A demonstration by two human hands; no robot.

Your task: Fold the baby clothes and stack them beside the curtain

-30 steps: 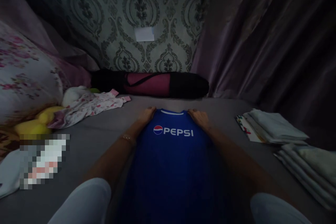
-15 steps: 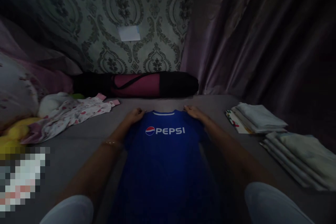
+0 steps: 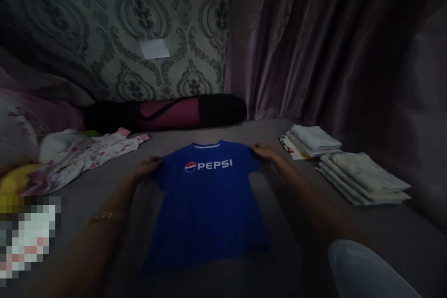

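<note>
A blue T-shirt (image 3: 206, 209) with a PEPSI print across the chest lies spread front-up on the grey sheet, its collar pointing away from me. At its left sleeve, my left hand (image 3: 148, 167) has its fingers closed on the fabric edge. My right hand (image 3: 262, 150) pinches the opposite sleeve near the shoulder. Both sleeves stretch out sideways between the hands. The hem looks a little uneven and lies in shadow.
Two stacks of folded cloths, a farther one (image 3: 314, 141) and a nearer one (image 3: 365, 177), sit at right. A patterned child's garment (image 3: 94, 156) and yellow plush toy (image 3: 16, 181) lie left. A black and pink long bag (image 3: 171, 114) rests against the wall.
My hands have moved apart from near the collar to the sleeves, which are now spread outward. The shirt's hem has come into view, and the camera view has turned rightward.
</note>
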